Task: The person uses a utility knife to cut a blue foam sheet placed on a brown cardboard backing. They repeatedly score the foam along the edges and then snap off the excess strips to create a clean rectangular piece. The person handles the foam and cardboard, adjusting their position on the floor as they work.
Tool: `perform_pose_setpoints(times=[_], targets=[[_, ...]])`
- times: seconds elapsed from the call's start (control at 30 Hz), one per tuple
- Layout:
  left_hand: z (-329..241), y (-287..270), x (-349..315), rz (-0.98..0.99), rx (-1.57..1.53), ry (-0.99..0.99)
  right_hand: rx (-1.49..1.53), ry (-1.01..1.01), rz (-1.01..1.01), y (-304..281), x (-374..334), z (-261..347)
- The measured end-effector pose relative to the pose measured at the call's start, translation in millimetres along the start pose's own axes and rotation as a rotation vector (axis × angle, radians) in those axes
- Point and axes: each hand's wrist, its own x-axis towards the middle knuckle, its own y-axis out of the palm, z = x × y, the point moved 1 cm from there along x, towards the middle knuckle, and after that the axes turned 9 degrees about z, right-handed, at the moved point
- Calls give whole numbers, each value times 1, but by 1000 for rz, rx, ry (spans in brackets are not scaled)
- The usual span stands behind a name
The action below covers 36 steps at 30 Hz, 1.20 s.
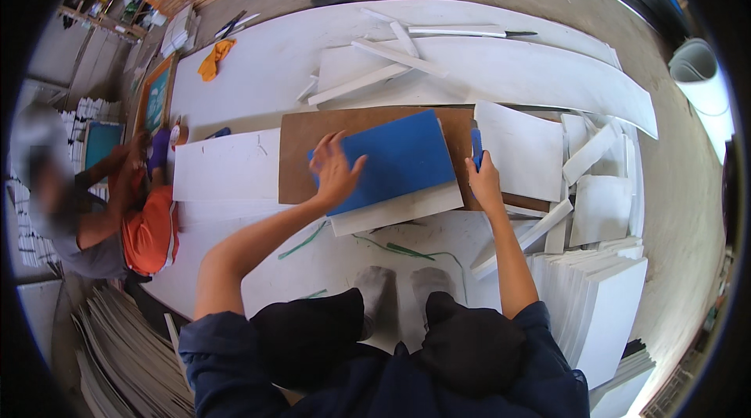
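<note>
My left hand [335,171] is open, its fingers spread over the left edge of a blue rectangular board [399,160]. Whether it touches the board is hard to tell. A blue-handled utility knife [476,142] is gripped upright in my right hand [483,179], to the right of the blue board. The blue board lies slanted on a white sheet [403,212] of similar size, whose near edge shows. Beneath both is a larger brown board [297,160].
White offcut strips [399,50] lie across large white sheets beyond the boards. At right are more white pieces [520,148] and a tall stack [602,308]. Green strands [411,251] lie near my feet. Another person in orange shorts [149,230] sits at left.
</note>
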Motion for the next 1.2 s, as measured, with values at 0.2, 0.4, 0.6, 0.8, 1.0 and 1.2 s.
perform_pose_setpoints(times=[0.2, 0.4, 0.6, 0.8, 1.0, 1.2], targets=[[91, 54, -66, -161, -419, -279, 4, -26, 21, 39, -8, 28], [64, 47, -14, -248, -359, -232, -107, -47, -56, 30, 22, 29], [86, 30, 21, -177, -576, -113, -143, -90, -124, 22, 35, 56], [91, -18, 9, 17, -739, -64, -25, -51, -115, 13, 8, 54], [104, 5, -26, 36, -791, -130, -33, -52, -78, 21, -12, 37], [98, 12, -40, 27, -819, -135, -27, -17, -59, 22, -24, 34]])
